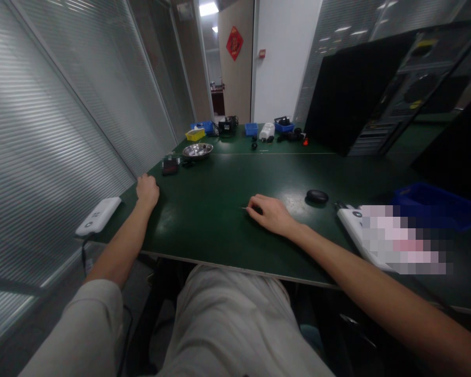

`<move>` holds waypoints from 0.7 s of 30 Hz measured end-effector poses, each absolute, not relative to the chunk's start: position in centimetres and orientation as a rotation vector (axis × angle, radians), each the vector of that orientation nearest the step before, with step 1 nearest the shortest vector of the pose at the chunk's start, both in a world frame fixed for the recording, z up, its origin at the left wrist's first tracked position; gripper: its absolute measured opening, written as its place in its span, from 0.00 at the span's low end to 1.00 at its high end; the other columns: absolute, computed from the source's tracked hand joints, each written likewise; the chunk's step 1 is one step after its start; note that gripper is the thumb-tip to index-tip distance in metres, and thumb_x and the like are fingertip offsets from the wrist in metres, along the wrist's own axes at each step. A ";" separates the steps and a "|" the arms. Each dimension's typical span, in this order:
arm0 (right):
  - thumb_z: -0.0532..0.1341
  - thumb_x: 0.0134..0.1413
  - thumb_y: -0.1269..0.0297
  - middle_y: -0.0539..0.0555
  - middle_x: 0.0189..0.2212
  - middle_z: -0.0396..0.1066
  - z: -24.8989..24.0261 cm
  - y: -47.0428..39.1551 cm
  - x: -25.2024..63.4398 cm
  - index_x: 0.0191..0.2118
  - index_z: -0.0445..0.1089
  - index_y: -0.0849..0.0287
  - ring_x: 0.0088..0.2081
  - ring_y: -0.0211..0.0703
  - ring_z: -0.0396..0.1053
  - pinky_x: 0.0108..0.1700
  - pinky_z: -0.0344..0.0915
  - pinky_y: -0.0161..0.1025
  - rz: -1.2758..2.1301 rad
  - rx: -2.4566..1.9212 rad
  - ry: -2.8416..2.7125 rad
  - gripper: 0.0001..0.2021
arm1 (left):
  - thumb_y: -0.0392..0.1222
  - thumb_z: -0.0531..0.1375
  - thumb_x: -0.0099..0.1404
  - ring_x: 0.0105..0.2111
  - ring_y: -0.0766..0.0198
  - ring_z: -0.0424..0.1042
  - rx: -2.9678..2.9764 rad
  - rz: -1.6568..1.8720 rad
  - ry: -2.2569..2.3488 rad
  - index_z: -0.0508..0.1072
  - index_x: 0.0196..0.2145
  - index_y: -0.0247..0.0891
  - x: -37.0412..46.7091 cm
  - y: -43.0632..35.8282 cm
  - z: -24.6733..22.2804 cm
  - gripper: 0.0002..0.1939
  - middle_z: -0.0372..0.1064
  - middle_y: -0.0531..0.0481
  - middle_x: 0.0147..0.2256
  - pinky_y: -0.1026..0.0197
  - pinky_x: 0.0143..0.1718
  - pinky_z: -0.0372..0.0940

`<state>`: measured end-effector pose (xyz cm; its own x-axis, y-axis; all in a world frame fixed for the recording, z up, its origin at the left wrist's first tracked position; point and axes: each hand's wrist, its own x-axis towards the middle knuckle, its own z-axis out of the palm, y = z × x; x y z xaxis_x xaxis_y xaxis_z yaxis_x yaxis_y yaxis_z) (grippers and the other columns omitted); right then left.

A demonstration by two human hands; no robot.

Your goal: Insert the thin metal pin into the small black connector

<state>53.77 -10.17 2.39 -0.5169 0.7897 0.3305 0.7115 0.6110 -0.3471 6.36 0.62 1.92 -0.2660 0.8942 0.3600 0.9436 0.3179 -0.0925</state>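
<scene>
My right hand [270, 213] hovers or rests low over the middle of the green table [220, 230]. Its thumb and forefinger are pinched on a thin, pale, needle-like piece [243, 208], whose tip points left; its exact kind is too small to tell. On the table's left side lies my left hand [147, 189], fingers curled into a loose fist. Whatever it may hold is hidden. Just beyond it sits a dark, partly blurred box-like object [170, 166]. A round metal dish [197, 151] with small items stands behind that.
A black computer mouse [317, 197] lies right of my right hand. White devices rest at the left edge [98, 215] and on the right [361, 235], beside a blue tray [435, 207]. Small bins [195, 135] and cables line the back. A large black computer case [353, 99] stands behind right.
</scene>
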 end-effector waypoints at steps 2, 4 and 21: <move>0.57 0.69 0.58 0.51 0.39 0.73 2.5 -10.2 53.8 0.41 0.71 0.55 0.36 0.40 0.68 0.36 0.55 0.37 0.239 -1.189 -2.383 0.09 | 0.32 0.48 0.68 0.53 0.38 0.66 -1.648 -0.195 -2.260 0.75 0.48 0.22 6.5 0.5 2.2 0.19 0.68 0.24 0.51 0.47 0.49 0.67; 0.57 0.69 0.58 0.51 0.39 0.73 2.5 -10.3 53.7 0.41 0.71 0.55 0.36 0.41 0.68 0.36 0.55 0.37 0.246 -1.191 -2.385 0.09 | 0.31 0.49 0.67 0.53 0.39 0.67 -1.654 -0.184 -2.278 0.75 0.48 0.23 6.7 0.4 2.4 0.19 0.69 0.25 0.51 0.47 0.49 0.67; 0.56 0.69 0.58 0.52 0.39 0.73 2.5 -10.2 53.7 0.41 0.71 0.54 0.37 0.41 0.69 0.37 0.56 0.37 0.251 -1.190 -2.386 0.09 | 0.38 0.50 0.73 0.50 0.46 0.70 -2.136 -0.580 -1.781 0.78 0.51 0.36 14.2 -1.4 4.2 0.18 0.74 0.36 0.50 0.46 0.54 0.62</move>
